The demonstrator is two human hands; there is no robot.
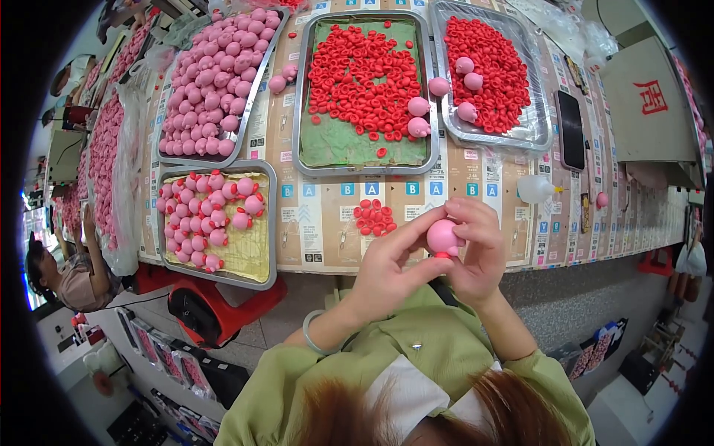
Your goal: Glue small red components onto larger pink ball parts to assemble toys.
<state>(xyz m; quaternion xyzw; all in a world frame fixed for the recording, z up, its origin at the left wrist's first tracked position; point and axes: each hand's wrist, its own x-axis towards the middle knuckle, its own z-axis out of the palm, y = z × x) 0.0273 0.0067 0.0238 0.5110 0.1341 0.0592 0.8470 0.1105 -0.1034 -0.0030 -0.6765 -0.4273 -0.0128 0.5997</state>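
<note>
Close to my body, just past the table's near edge, a round pink ball figure (443, 236) with small nubs sits between my two hands. My left hand (390, 267) curls round its left side, with the thumb at the bottom by a small red piece (442, 255) against the ball. Fingers of my right hand (480, 249) wrap its right side and top. Whether the red piece is attached cannot be seen. A cluster of loose red oval pieces (374, 218) lies on the table to the left of my hands.
Trays hold pink balls (216, 82), balls with red parts (195, 223), and red pieces on green lining (364, 78) and plastic (487, 70). A white squeeze bottle (534, 189), phone (570, 130) and grey box (647, 104) stand right. A red stool (245, 305) is below; another person sits left.
</note>
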